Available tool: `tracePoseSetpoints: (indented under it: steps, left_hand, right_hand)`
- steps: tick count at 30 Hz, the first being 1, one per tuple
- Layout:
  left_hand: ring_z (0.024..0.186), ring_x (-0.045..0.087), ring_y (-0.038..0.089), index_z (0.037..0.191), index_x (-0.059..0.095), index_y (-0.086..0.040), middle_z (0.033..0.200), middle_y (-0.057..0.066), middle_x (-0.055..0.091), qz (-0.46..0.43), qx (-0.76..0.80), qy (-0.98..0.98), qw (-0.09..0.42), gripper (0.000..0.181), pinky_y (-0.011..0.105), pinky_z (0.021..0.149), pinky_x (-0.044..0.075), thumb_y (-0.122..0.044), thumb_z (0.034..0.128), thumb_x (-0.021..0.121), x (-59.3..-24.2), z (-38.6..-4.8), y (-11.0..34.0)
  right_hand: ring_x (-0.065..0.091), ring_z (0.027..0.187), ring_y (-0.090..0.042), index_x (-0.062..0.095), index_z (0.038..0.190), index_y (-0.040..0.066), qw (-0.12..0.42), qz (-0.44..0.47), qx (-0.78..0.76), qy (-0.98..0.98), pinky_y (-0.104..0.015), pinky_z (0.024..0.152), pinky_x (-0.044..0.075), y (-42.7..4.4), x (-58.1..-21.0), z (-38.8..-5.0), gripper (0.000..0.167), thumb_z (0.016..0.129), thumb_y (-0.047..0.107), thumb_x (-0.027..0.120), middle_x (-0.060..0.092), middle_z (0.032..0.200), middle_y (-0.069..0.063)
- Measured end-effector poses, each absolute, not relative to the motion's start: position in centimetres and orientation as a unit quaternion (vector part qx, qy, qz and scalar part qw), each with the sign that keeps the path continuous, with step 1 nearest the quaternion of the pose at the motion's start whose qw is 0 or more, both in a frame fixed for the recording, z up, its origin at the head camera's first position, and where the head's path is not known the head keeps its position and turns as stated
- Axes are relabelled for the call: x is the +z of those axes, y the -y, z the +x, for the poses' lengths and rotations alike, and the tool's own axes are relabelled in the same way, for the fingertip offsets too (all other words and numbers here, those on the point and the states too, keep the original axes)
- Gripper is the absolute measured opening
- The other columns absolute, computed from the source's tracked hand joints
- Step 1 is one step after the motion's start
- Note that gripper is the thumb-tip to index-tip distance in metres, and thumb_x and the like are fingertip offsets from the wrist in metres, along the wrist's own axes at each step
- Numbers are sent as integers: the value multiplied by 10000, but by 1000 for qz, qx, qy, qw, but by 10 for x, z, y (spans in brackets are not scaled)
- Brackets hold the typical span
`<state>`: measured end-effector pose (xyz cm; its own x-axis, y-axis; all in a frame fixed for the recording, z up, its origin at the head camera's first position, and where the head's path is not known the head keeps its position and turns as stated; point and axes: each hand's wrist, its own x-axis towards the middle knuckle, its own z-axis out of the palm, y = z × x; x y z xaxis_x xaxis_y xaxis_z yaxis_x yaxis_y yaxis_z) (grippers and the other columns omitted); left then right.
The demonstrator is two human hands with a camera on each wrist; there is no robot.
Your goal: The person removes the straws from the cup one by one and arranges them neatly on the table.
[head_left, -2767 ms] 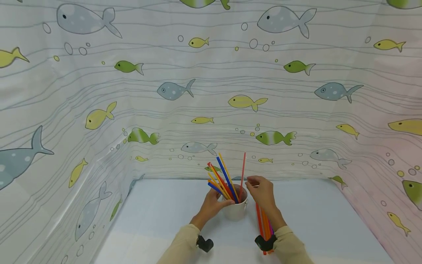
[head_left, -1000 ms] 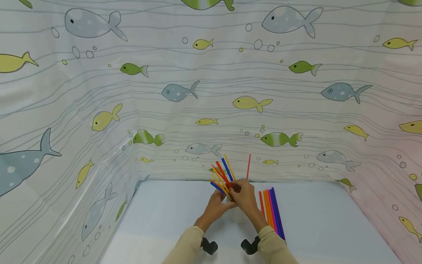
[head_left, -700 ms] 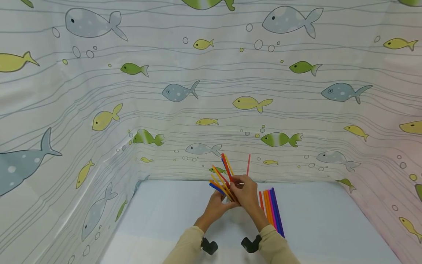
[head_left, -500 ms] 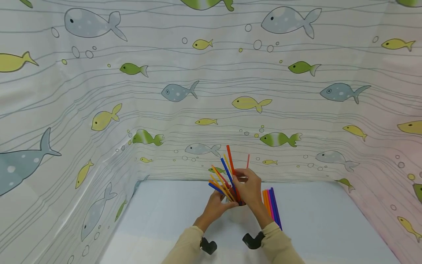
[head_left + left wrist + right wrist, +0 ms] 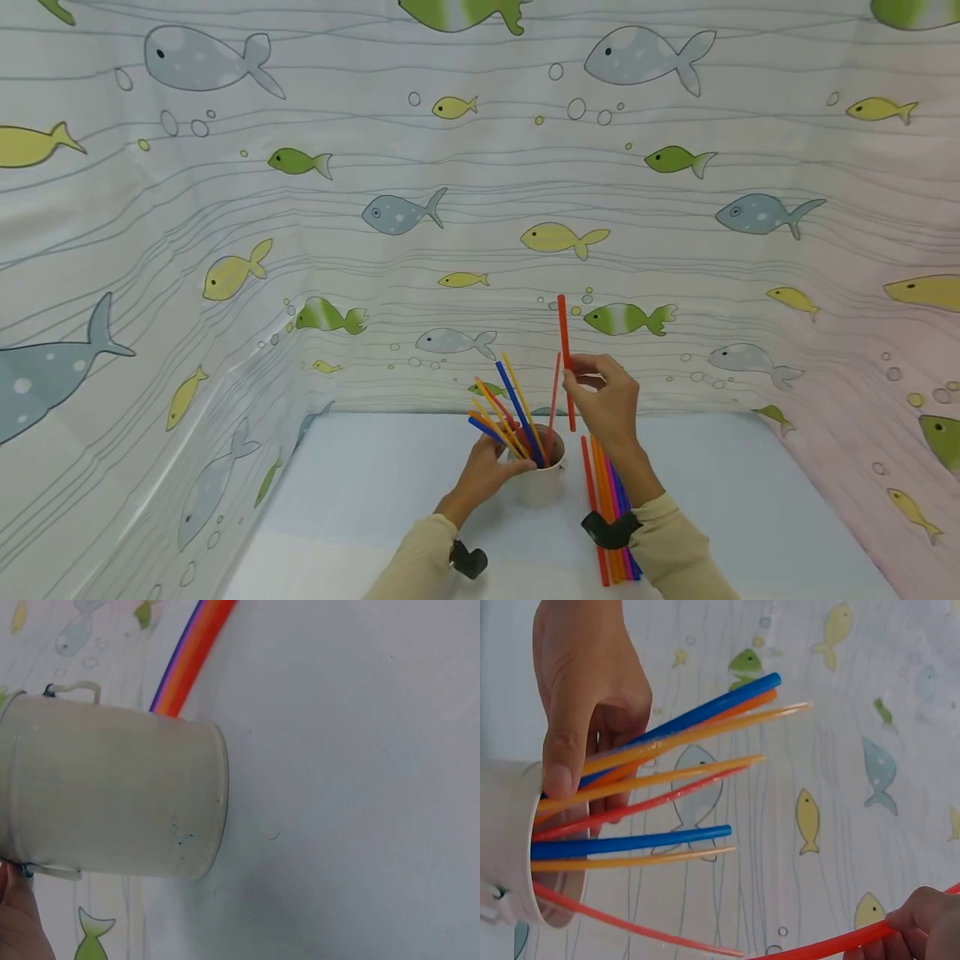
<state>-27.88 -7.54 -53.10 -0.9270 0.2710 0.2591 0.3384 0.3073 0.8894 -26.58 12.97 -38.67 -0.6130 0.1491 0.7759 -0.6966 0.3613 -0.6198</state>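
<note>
A small white bucket (image 5: 536, 492) with side loops stands on the table, holding several drinking straws, among them a thick blue straw (image 5: 645, 844) and a thin red straw (image 5: 630, 922). At its left rim my left hand (image 5: 486, 475) grips it, the thumb (image 5: 564, 761) over the edge and the fingers beyond, partly hidden by straws. My right hand (image 5: 609, 404) pinches a thick red straw (image 5: 562, 321) near its middle, upright in the air right of the bucket. Below that hand, a row of straws (image 5: 607, 500) in red, orange, pink and blue lies on the table.
The white table (image 5: 360, 492) is enclosed by a fish-patterned curtain (image 5: 480, 250) at the back and both sides. Black wrist mounts (image 5: 468, 560) sit on both forearms. The right forearm partly covers the straw row.
My right hand has drawn the thick red straw up out of the bucket and carried it right. The left hand keeps its place at the rim, and the bucket's opening shows again.
</note>
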Motion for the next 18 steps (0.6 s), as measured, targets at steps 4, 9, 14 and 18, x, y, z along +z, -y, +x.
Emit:
tracePoseSetpoints:
  steps: [4, 9, 14, 18]
  left_hand:
    - [1350, 431, 232, 1454, 389, -69, 1419, 49, 482, -192, -556, 808, 34, 753, 423, 1086, 369, -270, 843, 781, -531, -278, 78]
    - [1349, 431, 276, 1437, 399, -49, 1413, 94, 469, -196, -557, 806, 37, 724, 445, 1075, 376, -251, 851, 773, -531, -277, 81]
    - [1350, 430, 284, 1440, 401, -77, 1424, 91, 470, -190, -554, 810, 31, 716, 450, 1075, 372, -274, 855, 765, -533, -279, 79]
    - [1355, 423, 282, 1436, 409, -86, 1428, 97, 464, -190, -558, 807, 28, 706, 451, 1079, 366, -268, 854, 765, -532, -278, 76]
  right_hand:
    - [677, 826, -232, 718, 1013, 0, 389, 156, 523, 742, -266, 761, 576, -149, -386, -262, 205, 813, -27, 752, 686, 949, -102]
    - [675, 834, -202, 723, 1014, 20, 371, 112, 518, 763, -155, 760, 546, -169, -396, -258, 196, 821, 18, 756, 692, 949, -66]
    - [679, 859, -201, 720, 1032, 24, 354, 73, 505, 784, -110, 748, 524, -188, -413, -255, 206, 829, 34, 753, 694, 959, -60]
    - [682, 866, -214, 717, 1039, 14, 339, 42, 490, 802, -67, 717, 502, -201, -429, -253, 215, 828, 32, 752, 698, 956, -81]
